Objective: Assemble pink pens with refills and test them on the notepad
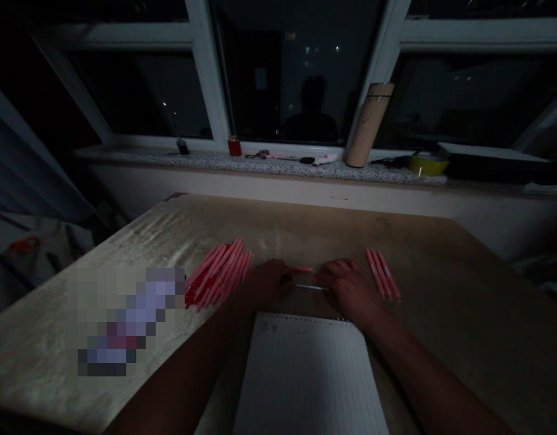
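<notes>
Over the table, just beyond the notepad, my left hand point(273, 281) is closed around a pink pen point(301, 269), whose end sticks out to the right. My right hand point(344, 284) faces it, fingers bent together on a small pink pen part point(315, 278) mostly hidden by them. A thin pale rod point(311, 287), like a pen refill, spans the gap between both hands; which hand grips it is unclear. Left of my left hand lies a pile of pink pens point(224, 272) on something red. Three pink pens point(382, 273) lie side by side to the right of my right hand.
A ruled spiral notepad point(310, 374) lies between my forearms. At left on the table point(441, 362) is a blurred-out long object point(142, 314). The windowsill holds a red jar point(234, 146), a tall cylinder point(370, 125) and yellow tape point(428, 164). The room is dim.
</notes>
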Demonstrator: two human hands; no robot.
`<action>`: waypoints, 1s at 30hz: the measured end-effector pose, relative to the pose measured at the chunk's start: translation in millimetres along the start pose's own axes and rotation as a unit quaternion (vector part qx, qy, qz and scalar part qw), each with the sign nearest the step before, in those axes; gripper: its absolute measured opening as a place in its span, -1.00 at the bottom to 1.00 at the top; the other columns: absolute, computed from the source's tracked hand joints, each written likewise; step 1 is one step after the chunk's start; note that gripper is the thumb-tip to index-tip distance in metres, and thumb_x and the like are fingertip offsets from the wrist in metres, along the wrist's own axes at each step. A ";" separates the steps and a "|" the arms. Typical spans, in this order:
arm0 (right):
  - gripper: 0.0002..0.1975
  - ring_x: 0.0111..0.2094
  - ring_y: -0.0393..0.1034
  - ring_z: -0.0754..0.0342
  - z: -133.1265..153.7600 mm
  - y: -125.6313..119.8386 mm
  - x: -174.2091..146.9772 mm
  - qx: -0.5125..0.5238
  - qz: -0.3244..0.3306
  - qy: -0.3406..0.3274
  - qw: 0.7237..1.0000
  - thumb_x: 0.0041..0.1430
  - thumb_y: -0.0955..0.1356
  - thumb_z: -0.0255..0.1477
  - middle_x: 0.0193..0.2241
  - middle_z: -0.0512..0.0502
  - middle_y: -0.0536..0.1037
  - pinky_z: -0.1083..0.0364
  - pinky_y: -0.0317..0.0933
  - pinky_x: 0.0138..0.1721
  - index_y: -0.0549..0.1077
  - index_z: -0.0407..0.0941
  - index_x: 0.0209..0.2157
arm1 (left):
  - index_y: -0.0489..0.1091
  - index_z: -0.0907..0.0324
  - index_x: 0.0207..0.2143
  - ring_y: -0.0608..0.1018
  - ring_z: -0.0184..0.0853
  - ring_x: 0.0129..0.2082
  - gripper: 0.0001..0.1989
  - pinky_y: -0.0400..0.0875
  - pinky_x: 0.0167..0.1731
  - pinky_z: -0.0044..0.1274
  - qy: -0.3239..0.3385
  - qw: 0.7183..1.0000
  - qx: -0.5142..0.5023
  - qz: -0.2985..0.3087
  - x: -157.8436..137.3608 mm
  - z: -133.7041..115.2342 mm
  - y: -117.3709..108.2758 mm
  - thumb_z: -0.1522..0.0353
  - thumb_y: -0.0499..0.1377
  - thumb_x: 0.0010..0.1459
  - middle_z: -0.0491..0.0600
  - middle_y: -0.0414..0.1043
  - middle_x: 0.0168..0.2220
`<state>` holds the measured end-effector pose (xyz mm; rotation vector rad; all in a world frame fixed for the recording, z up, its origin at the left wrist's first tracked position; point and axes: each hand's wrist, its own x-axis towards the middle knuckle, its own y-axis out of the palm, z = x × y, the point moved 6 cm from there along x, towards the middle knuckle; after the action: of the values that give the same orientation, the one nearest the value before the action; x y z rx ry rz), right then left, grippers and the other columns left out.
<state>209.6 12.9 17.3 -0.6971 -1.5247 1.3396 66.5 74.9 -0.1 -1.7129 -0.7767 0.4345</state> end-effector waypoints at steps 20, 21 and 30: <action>-0.81 -0.16 0.28 0.00 -10.6 -4.8 -5.8 0.021 0.008 0.032 0.999 0.10 0.30 -0.55 -0.31 -0.10 0.49 0.00 -0.02 -0.08 0.51 -0.09 -0.28 | 0.44 0.20 -0.34 0.43 -0.30 -0.32 -0.77 0.25 -0.34 -0.51 -0.002 1.000 0.006 0.005 -0.1 0.1 -0.5 0.27 0.04 0.12 0.00 0.39 -0.36; -0.80 -0.16 0.28 0.01 -11.1 -5.4 -6.1 0.023 0.010 0.035 0.999 0.09 0.29 -0.57 -0.31 -0.10 0.50 0.00 -0.02 -0.08 0.51 -0.09 -0.28 | 0.44 0.20 -0.33 0.43 -0.30 -0.32 -0.77 0.25 -0.34 -0.51 -0.004 1.000 0.007 0.007 -0.1 -0.1 -0.7 0.28 0.04 0.12 0.00 0.39 -0.36; -0.77 -0.16 0.29 -0.01 -12.0 -15.4 -7.7 0.011 0.002 0.041 0.999 0.05 0.29 -0.60 -0.30 -0.08 0.51 -0.01 -0.02 -0.06 0.52 -0.07 -0.30 | 0.44 0.19 -0.33 0.43 -0.31 -0.31 -0.76 0.26 -0.33 -0.52 -0.015 1.000 0.010 0.005 -0.7 1.3 -0.7 0.26 0.05 0.12 0.00 0.40 -0.34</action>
<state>226.0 7.5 29.2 -0.7315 -1.4421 1.3135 64.9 75.4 0.1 -1.6953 -0.7822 0.4748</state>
